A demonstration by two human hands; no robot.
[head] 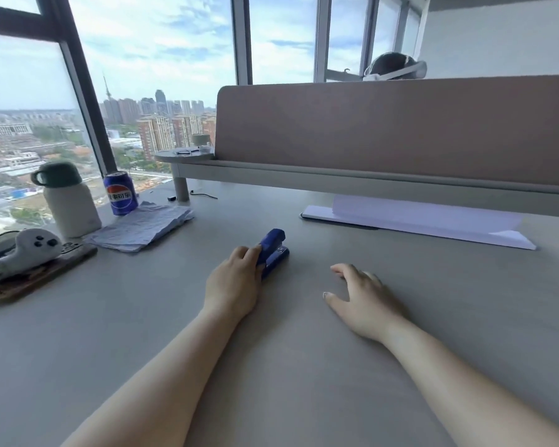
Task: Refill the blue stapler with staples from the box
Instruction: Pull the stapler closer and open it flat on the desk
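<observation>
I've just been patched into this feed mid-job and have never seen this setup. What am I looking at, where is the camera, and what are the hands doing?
There is no machine: a person works bare-handed, and the single wide-angle camera sits on their head, looking down at a grey desk. The left hand grips the near end of the blue stapler, which rests on the desk. The right hand lies flat and empty beside it. Further left are loose papers, a blue soda can and a white flask. I cannot see a staple box.
</observation>
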